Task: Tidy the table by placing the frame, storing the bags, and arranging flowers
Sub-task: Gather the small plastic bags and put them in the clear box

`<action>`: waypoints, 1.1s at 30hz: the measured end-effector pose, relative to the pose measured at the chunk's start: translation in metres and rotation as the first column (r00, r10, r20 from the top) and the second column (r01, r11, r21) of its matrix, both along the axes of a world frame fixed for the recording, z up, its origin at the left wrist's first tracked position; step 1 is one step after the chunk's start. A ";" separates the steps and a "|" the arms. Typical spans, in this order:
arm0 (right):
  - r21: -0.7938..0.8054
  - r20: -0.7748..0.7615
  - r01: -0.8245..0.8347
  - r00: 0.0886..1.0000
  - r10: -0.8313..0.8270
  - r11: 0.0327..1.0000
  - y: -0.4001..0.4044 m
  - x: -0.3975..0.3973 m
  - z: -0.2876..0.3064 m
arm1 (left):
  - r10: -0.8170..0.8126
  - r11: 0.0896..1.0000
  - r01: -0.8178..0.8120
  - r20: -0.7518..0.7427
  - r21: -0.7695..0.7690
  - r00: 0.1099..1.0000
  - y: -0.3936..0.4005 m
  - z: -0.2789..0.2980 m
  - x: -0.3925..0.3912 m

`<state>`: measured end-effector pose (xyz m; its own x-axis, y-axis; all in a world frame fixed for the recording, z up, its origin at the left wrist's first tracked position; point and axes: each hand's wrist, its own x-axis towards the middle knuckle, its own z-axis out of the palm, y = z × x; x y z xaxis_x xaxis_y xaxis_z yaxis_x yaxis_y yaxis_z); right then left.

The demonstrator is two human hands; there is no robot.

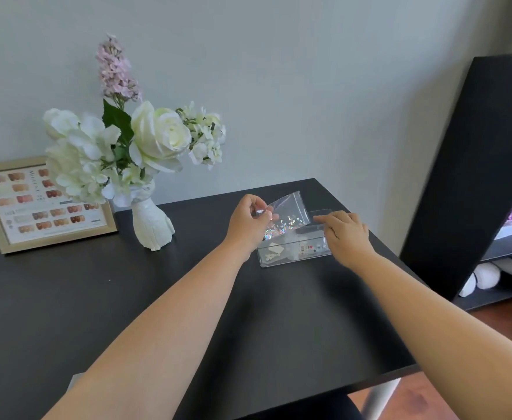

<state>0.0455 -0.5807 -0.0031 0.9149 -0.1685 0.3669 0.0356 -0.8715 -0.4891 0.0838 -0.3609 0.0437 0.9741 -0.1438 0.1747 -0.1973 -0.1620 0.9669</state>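
My left hand [248,221] pinches the top corner of a small clear bag [291,215] of shiny sequins, held tilted above a clear plastic box [291,256] on the black table [127,298]. My right hand [347,233] rests over the box's right end, index finger touching the bag's lower edge. Other small bags lie inside the box. A gold picture frame [44,204] with a nail-colour chart leans against the wall at the back left. Beside it stands a white vase [153,227] holding white and pink flowers [133,137].
A tall black shelf unit [466,177] stands to the right of the table, with soft items on its lower shelves. The table's metal leg [380,398] shows at the front right corner over a wooden floor.
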 end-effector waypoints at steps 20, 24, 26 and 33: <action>-0.089 0.228 -0.114 0.965 0.132 0.990 0.040 -0.033 -0.019 | 0.004 0.972 -0.016 0.051 0.234 0.999 0.056 -0.024 -0.025; -0.088 0.215 -0.157 0.961 0.172 0.984 0.054 -0.033 -0.018 | 0.014 0.954 -0.019 0.019 0.300 1.000 0.093 -0.032 -0.045; -0.039 0.249 -0.153 0.956 0.158 0.988 0.058 -0.029 -0.010 | 0.011 0.944 -0.010 -0.002 0.330 1.000 0.103 -0.030 -0.051; 0.018 -0.148 -0.170 0.974 0.171 0.985 0.066 0.027 0.052 | -0.097 0.891 0.115 -0.064 0.439 0.993 0.116 -0.007 -0.069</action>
